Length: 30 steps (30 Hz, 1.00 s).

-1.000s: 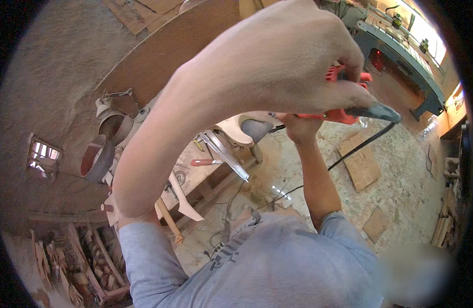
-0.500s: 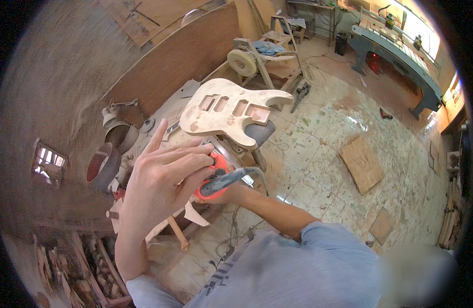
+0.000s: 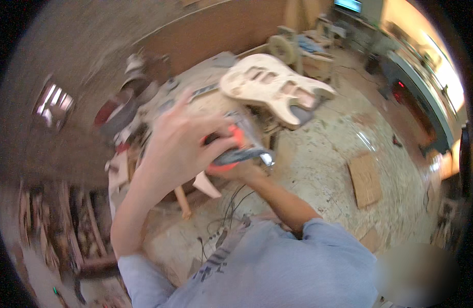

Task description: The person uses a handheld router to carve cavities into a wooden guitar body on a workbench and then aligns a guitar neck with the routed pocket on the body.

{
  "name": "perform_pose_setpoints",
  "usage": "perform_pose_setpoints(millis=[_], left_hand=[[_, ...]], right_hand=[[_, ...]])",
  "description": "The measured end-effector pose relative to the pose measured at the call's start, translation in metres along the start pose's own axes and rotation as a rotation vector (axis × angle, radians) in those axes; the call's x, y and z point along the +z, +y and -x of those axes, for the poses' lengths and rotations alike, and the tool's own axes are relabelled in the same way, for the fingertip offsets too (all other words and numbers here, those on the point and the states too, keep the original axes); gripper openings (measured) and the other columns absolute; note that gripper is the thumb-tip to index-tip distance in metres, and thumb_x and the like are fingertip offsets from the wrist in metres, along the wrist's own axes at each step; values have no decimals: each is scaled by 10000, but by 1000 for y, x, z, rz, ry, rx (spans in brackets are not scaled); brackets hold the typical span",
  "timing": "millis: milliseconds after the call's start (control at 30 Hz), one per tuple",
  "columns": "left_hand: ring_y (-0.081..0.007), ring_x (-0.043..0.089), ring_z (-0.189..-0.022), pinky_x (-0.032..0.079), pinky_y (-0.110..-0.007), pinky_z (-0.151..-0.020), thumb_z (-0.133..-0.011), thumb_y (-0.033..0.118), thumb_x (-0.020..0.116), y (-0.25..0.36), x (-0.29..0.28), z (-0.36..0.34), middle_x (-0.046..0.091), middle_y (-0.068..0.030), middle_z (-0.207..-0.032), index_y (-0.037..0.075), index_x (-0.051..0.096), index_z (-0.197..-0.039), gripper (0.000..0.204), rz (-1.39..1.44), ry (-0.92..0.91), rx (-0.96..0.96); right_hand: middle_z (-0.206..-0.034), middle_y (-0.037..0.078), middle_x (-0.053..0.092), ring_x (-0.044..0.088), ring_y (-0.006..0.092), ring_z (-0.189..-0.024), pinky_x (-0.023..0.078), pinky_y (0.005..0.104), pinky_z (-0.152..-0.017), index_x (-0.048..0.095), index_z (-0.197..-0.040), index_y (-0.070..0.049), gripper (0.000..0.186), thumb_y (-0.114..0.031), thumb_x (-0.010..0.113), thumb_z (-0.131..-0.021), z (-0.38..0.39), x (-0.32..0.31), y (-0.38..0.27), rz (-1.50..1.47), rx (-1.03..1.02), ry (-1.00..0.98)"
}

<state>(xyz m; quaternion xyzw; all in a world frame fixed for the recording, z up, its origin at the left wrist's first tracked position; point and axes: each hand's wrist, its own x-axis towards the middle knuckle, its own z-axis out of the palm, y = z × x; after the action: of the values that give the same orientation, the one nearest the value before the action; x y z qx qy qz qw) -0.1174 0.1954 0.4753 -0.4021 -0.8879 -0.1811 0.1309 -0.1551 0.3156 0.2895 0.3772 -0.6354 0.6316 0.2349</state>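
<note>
A corded orange-red and black power tool (image 3: 236, 134) is held in front of me; blur hides its exact kind. My left hand (image 3: 182, 136) reaches over it from the left, thumb and fingers closing on its body while one finger sticks up apart. Underneath and to the right, my right hand (image 3: 241, 172) supports the tool, its fingers mostly hidden. A thick grey cord sleeve (image 3: 244, 155) crosses in front. Just beyond lies a pale unfinished electric guitar body (image 3: 267, 92) with routed cavities, untouched by either hand.
A cluttered workbench holds a lamp (image 3: 135, 62) and round bins (image 3: 116, 110) at the left. Wood offcuts (image 3: 62, 226) fill a rack lower left. A wooden board (image 3: 364, 179) lies on the dusty floor. A large grey machine (image 3: 426, 97) stands far right; cables (image 3: 231, 205) trail below.
My view has swung, so the guitar body and bench appear farther right and higher. Both hands stay on the power tool, which appears slightly right and higher. The picture is more blurred.
</note>
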Motion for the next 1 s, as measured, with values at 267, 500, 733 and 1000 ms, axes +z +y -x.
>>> perform_pose_setpoints(millis=[267,500,733,1000], left_hand=[[-314,742,-749,561,-413,-837,-781,260,756,-44,-7,-29,740,-149,-759,68,770,-851,205,-21,-67,-261],[-270,725,-706,574,-365,-709,-782,264,754,-117,6,-66,723,-139,-733,30,763,-873,251,-19,19,-450],[-106,706,-790,532,-290,-714,-970,229,691,-291,72,46,745,-62,-841,-26,734,-963,259,320,618,-912],[-395,733,-912,558,-505,-798,-743,635,809,-239,315,218,728,-260,-942,-46,707,-1059,757,184,-191,-1671]], right_hand=[[-1326,117,576,610,207,-1196,527,360,-970,487,-1357,-28,744,-131,901,-748,0,10,76,3,166,119],[-962,28,735,702,125,-834,585,304,-765,681,-1030,1,336,-46,878,-762,-50,27,130,24,254,138],[-871,69,746,705,142,-764,570,322,-715,702,-1016,-24,389,-227,898,-749,-79,59,217,80,524,58],[-841,67,706,672,187,-634,547,337,-608,669,-1012,-52,380,-206,841,-711,-78,83,382,-129,1098,114]])
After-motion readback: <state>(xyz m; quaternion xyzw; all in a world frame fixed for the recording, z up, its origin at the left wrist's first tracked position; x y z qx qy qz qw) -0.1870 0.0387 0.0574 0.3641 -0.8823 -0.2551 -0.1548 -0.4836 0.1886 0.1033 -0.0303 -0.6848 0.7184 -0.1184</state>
